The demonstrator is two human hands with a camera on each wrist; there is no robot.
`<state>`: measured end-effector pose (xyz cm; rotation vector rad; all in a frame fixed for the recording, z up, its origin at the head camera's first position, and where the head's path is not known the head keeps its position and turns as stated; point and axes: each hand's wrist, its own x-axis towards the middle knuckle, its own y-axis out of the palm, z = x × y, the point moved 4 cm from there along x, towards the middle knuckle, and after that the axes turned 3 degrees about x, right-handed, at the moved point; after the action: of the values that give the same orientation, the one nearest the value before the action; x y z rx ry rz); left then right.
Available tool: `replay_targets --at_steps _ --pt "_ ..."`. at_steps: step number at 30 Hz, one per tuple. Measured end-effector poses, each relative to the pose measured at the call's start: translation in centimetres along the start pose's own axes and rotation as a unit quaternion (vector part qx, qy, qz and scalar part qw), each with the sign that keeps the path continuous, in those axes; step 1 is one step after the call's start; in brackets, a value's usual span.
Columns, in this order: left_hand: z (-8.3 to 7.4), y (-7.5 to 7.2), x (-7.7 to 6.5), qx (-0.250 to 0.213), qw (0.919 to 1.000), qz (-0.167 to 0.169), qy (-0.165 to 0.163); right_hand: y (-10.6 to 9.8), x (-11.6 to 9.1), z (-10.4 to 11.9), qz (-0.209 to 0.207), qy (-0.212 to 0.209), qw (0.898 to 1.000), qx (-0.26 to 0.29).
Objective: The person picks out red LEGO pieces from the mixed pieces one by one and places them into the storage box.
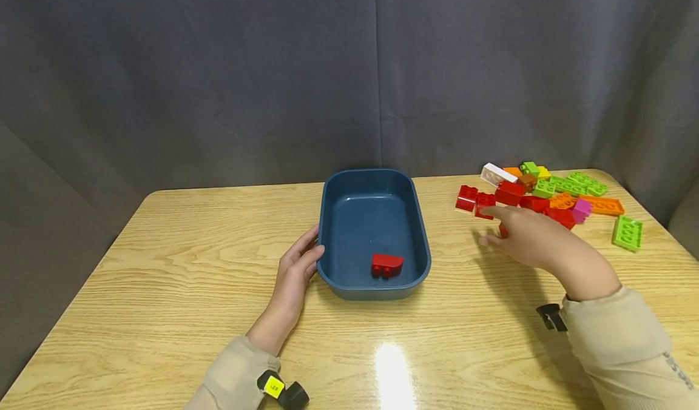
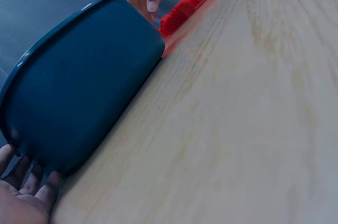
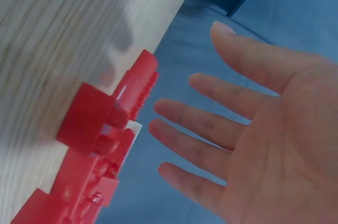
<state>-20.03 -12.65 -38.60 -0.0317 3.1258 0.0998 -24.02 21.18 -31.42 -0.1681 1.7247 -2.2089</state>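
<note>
A dark blue bin [image 1: 371, 228] stands on the table with one red brick [image 1: 387, 264] lying in it near the front. My left hand [image 1: 297, 270] rests its fingertips on the bin's left outer wall; the left wrist view shows the fingers [image 2: 33, 179] spread against the wall. Over the near side of a brick pile, my right hand [image 1: 526, 234] hovers with fingers extended. Its palm [image 3: 285, 145] holds nothing in the right wrist view. Closest to its fingertips are red toy bricks [image 1: 484, 204], and some of the pile is hidden behind the hand.
Around the red ones lie green bricks [image 1: 628, 233], an orange plate [image 1: 602, 205], a magenta brick [image 1: 582, 210] and a white brick [image 1: 497, 174], near the table's back right corner. A grey curtain [image 1: 262, 82] hangs behind the table.
</note>
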Motion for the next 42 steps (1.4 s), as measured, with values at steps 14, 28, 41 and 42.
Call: replay_targets --at_steps 14,28,41,42 --pt "0.0 0.0 0.1 0.001 1.0 0.003 -0.001 1.0 0.3 -2.3 0.016 0.012 1.0 0.009" --pt "-0.1 0.1 0.1 0.003 1.0 0.005 0.003 1.4 0.4 -3.5 0.009 -0.009 1.0 0.004" --pt "-0.1 0.0 0.0 0.003 1.0 0.001 0.002 1.9 0.7 -4.2 0.021 0.001 1.0 0.009" --pt "-0.1 0.0 0.0 0.002 1.0 0.002 0.002 1.9 0.7 -4.2 0.021 0.002 1.0 0.009"
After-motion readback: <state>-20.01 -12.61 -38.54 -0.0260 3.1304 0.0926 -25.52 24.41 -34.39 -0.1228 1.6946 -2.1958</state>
